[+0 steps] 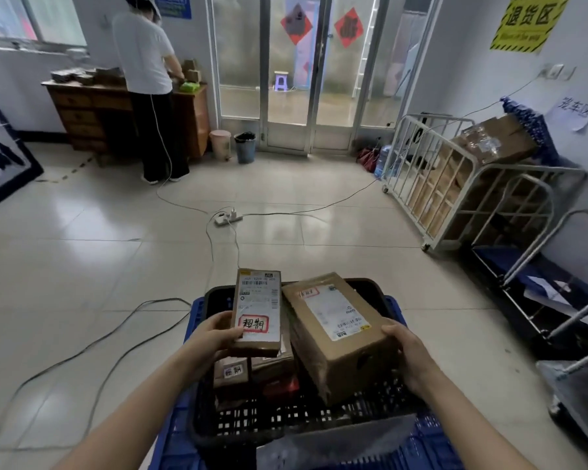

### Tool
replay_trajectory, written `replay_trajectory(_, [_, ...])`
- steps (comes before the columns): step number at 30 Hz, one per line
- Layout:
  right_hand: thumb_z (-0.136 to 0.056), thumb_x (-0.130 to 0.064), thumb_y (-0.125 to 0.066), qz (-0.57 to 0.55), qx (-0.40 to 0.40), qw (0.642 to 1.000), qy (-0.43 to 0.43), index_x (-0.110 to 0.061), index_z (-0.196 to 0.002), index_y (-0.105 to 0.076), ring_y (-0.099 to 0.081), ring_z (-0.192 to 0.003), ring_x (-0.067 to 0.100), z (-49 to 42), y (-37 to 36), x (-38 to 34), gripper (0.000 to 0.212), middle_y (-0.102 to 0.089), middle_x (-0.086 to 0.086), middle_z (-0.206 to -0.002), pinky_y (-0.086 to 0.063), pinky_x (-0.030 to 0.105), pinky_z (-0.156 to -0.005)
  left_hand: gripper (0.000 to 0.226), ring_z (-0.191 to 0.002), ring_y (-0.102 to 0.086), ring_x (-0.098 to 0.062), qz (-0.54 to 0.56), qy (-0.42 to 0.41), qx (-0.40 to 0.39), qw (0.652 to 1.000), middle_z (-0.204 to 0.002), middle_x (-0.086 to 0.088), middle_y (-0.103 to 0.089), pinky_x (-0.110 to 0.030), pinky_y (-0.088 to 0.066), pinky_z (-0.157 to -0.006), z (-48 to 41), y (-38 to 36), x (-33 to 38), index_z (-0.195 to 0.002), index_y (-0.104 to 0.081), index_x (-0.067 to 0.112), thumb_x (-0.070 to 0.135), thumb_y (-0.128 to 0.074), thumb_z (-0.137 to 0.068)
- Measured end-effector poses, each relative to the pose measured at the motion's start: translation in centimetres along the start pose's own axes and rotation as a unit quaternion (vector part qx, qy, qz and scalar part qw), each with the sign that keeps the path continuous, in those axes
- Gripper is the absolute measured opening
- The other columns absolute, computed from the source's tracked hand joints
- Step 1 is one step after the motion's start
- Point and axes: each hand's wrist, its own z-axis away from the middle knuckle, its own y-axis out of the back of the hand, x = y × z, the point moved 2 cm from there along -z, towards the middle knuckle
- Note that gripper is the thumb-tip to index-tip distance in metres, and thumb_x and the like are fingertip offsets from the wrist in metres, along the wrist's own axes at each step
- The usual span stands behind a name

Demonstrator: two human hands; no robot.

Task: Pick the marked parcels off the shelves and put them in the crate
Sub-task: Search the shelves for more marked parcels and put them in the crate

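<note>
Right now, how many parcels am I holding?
2: a slim parcel in the left hand, a larger box in the right hand, both over the crate. Other parcels lie partly hidden beneath.

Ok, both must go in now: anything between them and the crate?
Nothing covers the crate. Other parcels lie in it under the flat parcel in the left hand; the box in the right hand is partly inside.

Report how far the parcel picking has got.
Done: at least one marked parcel already lies in the black crate. In hand: the left hand holds a flat parcel with a red-marked label, the right hand grips a bigger brown box, both above the crate. Left: setting both down; further picks cannot be judged from here.
</note>
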Motion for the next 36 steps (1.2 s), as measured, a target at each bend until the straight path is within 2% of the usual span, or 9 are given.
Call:
replay_trajectory(2, [-0.072, -0.04, -0.059, 0.044, -0.032, 0.998, -0.028, -0.023, -0.102, -0.068, -0.062, -0.09, 0.025, -2.2, 0.8, -0.3, 0.035, -0.07, 0.008, -0.094, -0.047, 0.034, -0.068, 0.05, -0.101, -0.066, -0.028, -0.001, 0.015, 0.022, 1.0, -0.115, -0.014, -0.064, -0.037, -0.055, -0.082, -0.6, 1.3, -0.2, -0.133, -0.043, 0.012, 0.004, -0.06, -0.087])
replay_trajectory(4, [-0.063, -0.042, -0.061, 0.086, -0.078, 0.992, -0.05, -0.02, -0.102, -0.07, -0.064, -0.085, 0.024, -4.5, 1.4, -0.6, 0.046, -0.072, 0.008, -0.091, -0.047, 0.032, -0.066, 0.049, -0.095, -0.069, -0.025, -0.003, 0.032, 0.035, 0.999, -0.11, -0.013, -0.067, -0.031, -0.056, -0.07, -1.1, 2.1, -0.6, -0.132, -0.045, 0.013, 0.004, -0.06, -0.086])
replay_trajectory(8, [-0.06, -0.044, -0.06, 0.197, -0.184, 0.961, -0.065, -0.02, -0.103, -0.07, -0.06, -0.088, 0.022, -8.4, 1.5, -1.3, 0.05, -0.068, 0.009, -0.096, -0.045, 0.031, -0.074, 0.053, -0.088, -0.072, -0.021, -0.002, 0.065, 0.057, 0.996, -0.108, -0.012, -0.069, -0.024, -0.057, -0.061, -2.2, 2.2, -1.8, -0.135, -0.043, 0.012, 0.004, -0.061, -0.086])
replay_trajectory(11, [-0.055, -0.044, -0.063, 0.238, -0.218, 0.943, -0.077, -0.003, -0.112, -0.063, -0.058, -0.09, 0.026, -10.6, 1.6, -1.2, 0.07, -0.063, 0.016, -0.099, -0.042, 0.036, -0.079, 0.057, -0.092, -0.071, -0.021, -0.019, 0.08, 0.052, 0.995, -0.112, -0.012, -0.069, -0.025, -0.057, -0.065, -2.9, 1.6, -2.6, -0.139, -0.041, 0.013, 0.007, -0.061, -0.086])
replay_trajectory(16, [-0.062, -0.033, -0.059, 0.277, -0.245, 0.924, -0.096, -0.009, -0.101, -0.07, -0.058, -0.092, 0.023, -13.0, 2.1, -0.6, 0.047, -0.066, 0.014, -0.1, -0.043, 0.032, -0.079, 0.053, -0.085, -0.071, -0.018, -0.035, 0.109, 0.057, 0.992, -0.106, -0.01, -0.07, -0.027, -0.057, -0.067, -4.0, -0.1, -4.0, -0.136, -0.043, 0.015, 0.001, -0.059, -0.087])
replay_trajectory(21, [-0.061, -0.024, -0.062, 0.288, -0.267, 0.912, -0.118, -0.003, -0.102, -0.07, -0.06, -0.097, 0.022, -14.5, 1.6, 2.0, 0.047, -0.067, 0.014, -0.104, -0.046, 0.034, -0.089, 0.056, -0.096, -0.068, -0.021, -0.059, 0.14, 0.039, 0.988, -0.101, -0.007, -0.073, -0.035, -0.051, -0.087, -5.4, -2.1, -5.2, -0.137, -0.042, 0.021, 0.005, -0.061, -0.087])
replay_trajectory(25, [-0.061, -0.023, -0.062, 0.28, -0.276, 0.91, -0.132, -0.012, -0.093, -0.074, -0.063, -0.089, 0.012, -14.8, 0.8, 4.7, 0.036, -0.069, 0.006, -0.097, -0.048, 0.019, -0.073, 0.051, -0.101, -0.067, -0.027, -0.066, 0.154, 0.032, 0.985, -0.102, -0.009, -0.073, -0.047, -0.045, -0.102, -6.4, -3.0, -5.9, -0.13, -0.046, 0.023, 0.004, -0.062, -0.086])
replay_trajectory(31, [-0.08, -0.02, -0.064, 0.309, -0.292, 0.896, -0.127, -0.025, -0.093, -0.072, -0.06, -0.097, 0.011, -15.3, 0.7, 7.2, 0.017, -0.066, -0.001, -0.102, -0.046, 0.024, -0.085, 0.052, -0.098, -0.067, -0.023, -0.069, 0.163, 0.026, 0.984, -0.105, -0.007, -0.07, -0.041, -0.049, -0.095, -7.7, -3.8, -6.8, -0.131, -0.046, 0.022, 0.005, -0.063, -0.085])
replay_trajectory(36, [-0.085, -0.016, -0.064, 0.4, -0.301, 0.861, -0.091, -0.018, -0.122, -0.057, -0.048, -0.116, 0.017, -15.1, 2.0, 8.6, 0.038, -0.052, 0.003, -0.123, -0.042, 0.028, -0.098, 0.046, -0.094, -0.069, -0.02, -0.055, 0.161, 0.009, 0.985, -0.104, -0.005, -0.07, -0.034, -0.054, -0.082, -8.7, -5.0, -7.5, -0.122, -0.051, 0.026, 0.003, -0.063, -0.084])
